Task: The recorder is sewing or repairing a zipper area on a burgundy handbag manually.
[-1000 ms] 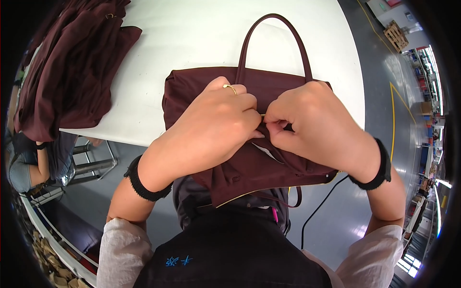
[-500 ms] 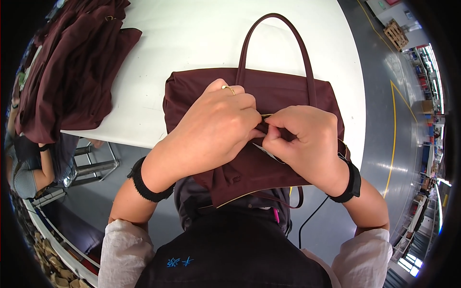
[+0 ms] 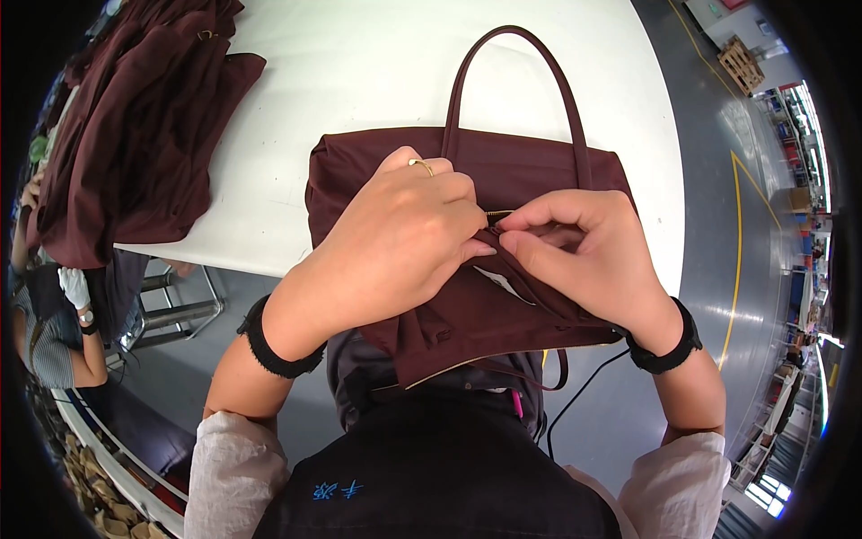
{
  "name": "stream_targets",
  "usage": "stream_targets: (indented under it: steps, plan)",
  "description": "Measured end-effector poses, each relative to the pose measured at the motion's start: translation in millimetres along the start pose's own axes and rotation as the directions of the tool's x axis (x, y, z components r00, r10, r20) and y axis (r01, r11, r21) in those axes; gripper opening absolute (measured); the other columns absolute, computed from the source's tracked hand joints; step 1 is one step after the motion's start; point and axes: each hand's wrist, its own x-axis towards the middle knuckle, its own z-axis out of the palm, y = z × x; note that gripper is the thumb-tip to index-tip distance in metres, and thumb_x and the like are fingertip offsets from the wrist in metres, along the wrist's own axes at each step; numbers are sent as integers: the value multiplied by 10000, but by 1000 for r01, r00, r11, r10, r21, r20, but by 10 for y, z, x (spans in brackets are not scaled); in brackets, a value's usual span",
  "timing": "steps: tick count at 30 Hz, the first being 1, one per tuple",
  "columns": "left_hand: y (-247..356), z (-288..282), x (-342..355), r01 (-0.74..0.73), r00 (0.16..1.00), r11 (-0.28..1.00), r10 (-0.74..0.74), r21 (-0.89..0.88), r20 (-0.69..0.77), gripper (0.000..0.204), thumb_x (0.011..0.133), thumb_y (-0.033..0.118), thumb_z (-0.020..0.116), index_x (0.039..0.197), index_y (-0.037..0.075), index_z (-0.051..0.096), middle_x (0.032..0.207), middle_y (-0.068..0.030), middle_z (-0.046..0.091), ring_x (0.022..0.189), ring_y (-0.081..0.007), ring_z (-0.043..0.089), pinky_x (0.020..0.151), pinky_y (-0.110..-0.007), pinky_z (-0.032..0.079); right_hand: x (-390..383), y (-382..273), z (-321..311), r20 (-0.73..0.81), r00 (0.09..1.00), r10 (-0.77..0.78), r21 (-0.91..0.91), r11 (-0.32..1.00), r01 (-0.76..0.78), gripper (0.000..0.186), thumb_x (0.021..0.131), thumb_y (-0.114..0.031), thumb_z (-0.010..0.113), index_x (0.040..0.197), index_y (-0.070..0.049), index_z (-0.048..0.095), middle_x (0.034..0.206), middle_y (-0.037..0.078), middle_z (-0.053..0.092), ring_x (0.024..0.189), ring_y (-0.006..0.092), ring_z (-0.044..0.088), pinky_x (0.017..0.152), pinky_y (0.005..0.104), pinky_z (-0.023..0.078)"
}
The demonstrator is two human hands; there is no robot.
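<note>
A dark maroon handbag (image 3: 395, 148) lies on the white table, its near part hanging over the edge toward my body. Its long strap handle loops out across the table. My left hand (image 3: 395, 229) is closed on the bag's fabric beside a gold-toothed zipper (image 3: 499, 213); its fingertips are partly hidden. Facing it, my right hand (image 3: 584, 260) pinches the bag at the zipper between thumb and index finger, the other fingers curled behind. Something small and dark shows between the fingertips, too small to name. Below them, a pale patch shows in a gap in the fabric.
More maroon bags or fabric (image 3: 126, 135) are piled on the white table (image 3: 314, 81) at the left. Beyond that, another person's white-gloved hand (image 3: 74, 287) shows near a metal stool (image 3: 180, 310). A black cord (image 3: 575, 409) hangs at the lower right.
My right hand has opened out slightly and turned, its thumb and index finger still at the zipper. My left hand stays almost in place. The other person's gloved hand has come into view.
</note>
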Motion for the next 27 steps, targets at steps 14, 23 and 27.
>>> stream_targets:
  steps: [14,23,27]
  plan:
    - [74,66,-40,-46,992,995,55,85,-113,205,648,70,761,800,31,629,796,-51,579,705,-229,523,682,-347,361,-3,18,25,182,897,403,469,766,-440,121,813,-23,667,909,51,673,842,79,684,778,83,630,691,181,486]
    - [68,65,-40,-49,990,995,60,92,-126,211,639,64,761,802,28,633,792,-50,576,705,-224,523,679,-345,359,-19,17,39,180,856,485,469,723,-508,134,820,-19,656,934,49,671,885,95,685,812,99,637,717,200,501]
    - [89,64,-48,-42,990,993,56,110,-128,210,636,63,762,799,30,633,790,-48,574,702,-224,519,678,-346,357,-30,3,84,177,873,454,527,706,-474,146,824,-34,656,942,51,661,901,91,682,797,88,623,703,198,492]
